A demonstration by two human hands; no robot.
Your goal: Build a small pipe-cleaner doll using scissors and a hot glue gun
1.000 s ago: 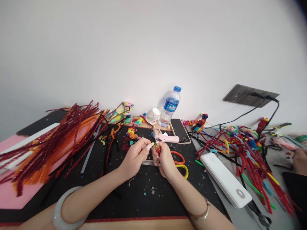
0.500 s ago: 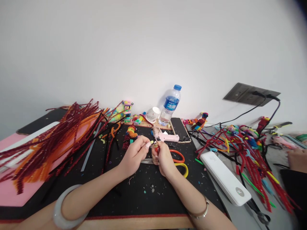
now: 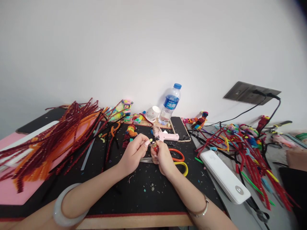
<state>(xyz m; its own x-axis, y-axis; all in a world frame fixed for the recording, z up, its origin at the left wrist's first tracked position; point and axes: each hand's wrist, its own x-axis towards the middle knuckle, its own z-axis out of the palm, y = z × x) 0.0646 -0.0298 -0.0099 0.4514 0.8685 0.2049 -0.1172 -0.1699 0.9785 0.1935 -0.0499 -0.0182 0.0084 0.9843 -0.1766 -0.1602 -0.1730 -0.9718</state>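
In my right hand [image 3: 164,158] is a red lighter [image 3: 155,147], its metal top pointing up and left. My left hand [image 3: 136,150] pinches a small pale yellow-green piece [image 3: 151,140] between thumb and fingertips, close beside the lighter's top. Whether a flame burns there is too small to tell. Scissors [image 3: 178,161] with orange and yellow handles lie under and beside my right hand on the black mat [image 3: 134,198]. Just beyond my hands rests a pink glue gun [image 3: 169,136]. A small figure of orange and red pipe cleaner [image 3: 131,131] lies behind my left hand.
Red and orange pipe cleaners [image 3: 59,137] are heaped at left. A water bottle [image 3: 169,105] and paper cup [image 3: 153,113] stand by the wall. At right lie a white power bank [image 3: 225,177] and tangled red pipe cleaners [image 3: 259,172]. Another person's hand [image 3: 297,158] shows at the right edge.
Both hands stay almost in place, with the lighter and the small piece still held close together. The view has shifted very slightly.
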